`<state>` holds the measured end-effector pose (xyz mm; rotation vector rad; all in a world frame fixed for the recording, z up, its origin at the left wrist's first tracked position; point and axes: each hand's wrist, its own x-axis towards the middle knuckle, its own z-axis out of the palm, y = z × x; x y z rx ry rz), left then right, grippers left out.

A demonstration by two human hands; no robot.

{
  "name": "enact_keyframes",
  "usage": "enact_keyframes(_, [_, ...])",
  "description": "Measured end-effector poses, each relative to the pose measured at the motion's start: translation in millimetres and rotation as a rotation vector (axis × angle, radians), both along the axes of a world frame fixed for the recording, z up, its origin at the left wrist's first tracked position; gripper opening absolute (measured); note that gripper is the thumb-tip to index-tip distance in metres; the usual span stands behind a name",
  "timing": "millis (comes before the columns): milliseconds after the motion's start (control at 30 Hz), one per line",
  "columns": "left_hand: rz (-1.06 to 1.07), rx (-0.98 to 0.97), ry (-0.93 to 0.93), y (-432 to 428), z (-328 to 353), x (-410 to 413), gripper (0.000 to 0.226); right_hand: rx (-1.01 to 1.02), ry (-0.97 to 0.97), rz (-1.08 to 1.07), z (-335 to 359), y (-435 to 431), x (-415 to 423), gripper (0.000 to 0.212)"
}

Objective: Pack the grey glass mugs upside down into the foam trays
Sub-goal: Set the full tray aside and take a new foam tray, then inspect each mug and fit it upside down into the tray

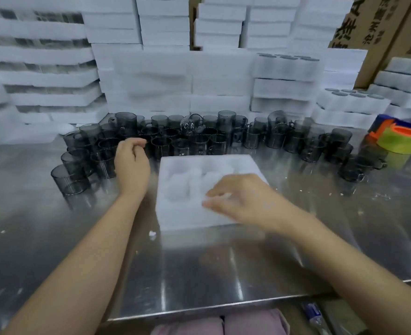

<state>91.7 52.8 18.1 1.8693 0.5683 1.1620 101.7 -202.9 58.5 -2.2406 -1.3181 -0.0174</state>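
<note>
On the steel tabletop (223,269), a white foam tray (180,213) is lying with its hollows bare. The right hand (243,199) is hovering over its near corner, grip relaxed and holding nothing. Just behind the tray, grey glass mugs (161,146) are standing crowded together, and the left hand (132,165) is hovering beside them, grip loosely curled around nothing.

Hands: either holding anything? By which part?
Nothing held. Left hand is at the mugs, fingers loosely curled and empty; right hand is over the tray, fingers spread.
</note>
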Motion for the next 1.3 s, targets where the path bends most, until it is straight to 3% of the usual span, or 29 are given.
enact_keyframes(100, [-0.103, 0.22, 0.339, 3, 0, 1, 0.031, 0.677, 0.51, -0.072, 29, -2, 53, 0.035])
enact_keyframes(167, [-0.137, 0.29, 0.438, -2, 4, -2, 0.041, 1.105, 0.498, -0.399, 19, -1, 91, 0.023])
enact_keyframes(200, [-0.145, 0.299, 0.443, -5, 6, -3, 0.045, 1.178, 0.44, -0.593, 3, 1, 106, 0.022])
enact_keyframes(267, [-0.167, 0.295, 0.48, -8, 13, -4, 0.051, 1.037, 0.41, -0.844, -35, 2, 131, 0.028])
enact_keyframes(300, [-0.193, 0.275, 0.513, -10, 15, -5, 0.051, 0.932, 0.423, -0.848, -50, 3, 143, 0.029])
enact_keyframes(400, [-0.292, 0.191, 0.606, -11, 20, -9, 0.037, 0.678, 0.315, -0.663, -57, 9, 169, 0.021])
enact_keyframes(600, [-0.313, 0.3, 0.825, -15, 28, -12, 0.029, 0.353, 0.065, -0.277, -53, 35, 175, 0.051])
enact_keyframes(667, [-0.3, 0.345, 0.875, -15, 31, -14, 0.026, 0.257, 0.113, -0.212, -47, 44, 178, 0.053])
enact_keyframes(733, [-0.291, 0.36, 0.889, -15, 32, -15, 0.022, 0.208, 0.282, -0.243, -46, 49, 180, 0.044])
enact_keyframes(833, [-0.288, 0.341, 0.882, -15, 30, -14, 0.026, 0.329, 0.273, -0.28, -55, 43, 183, 0.017])
enact_keyframes(933, [-0.256, 0.339, 0.905, -17, 31, -16, 0.038, 0.516, 0.33, -0.323, -55, 37, 179, 0.014])
enact_keyframes(1067, [-0.253, 0.275, 0.818, -20, 27, -14, 0.037, 0.917, 0.632, -0.306, -29, 30, 163, 0.015])
enact_keyframes(1100, [-0.231, 0.254, 0.784, -22, 25, -12, 0.038, 0.953, 0.631, -0.273, -20, 27, 158, 0.017])
enact_keyframes(1300, [-0.042, 0.135, 0.575, -33, 14, -4, 0.04, 0.846, 0.221, -0.164, 23, 35, 111, 0.032])
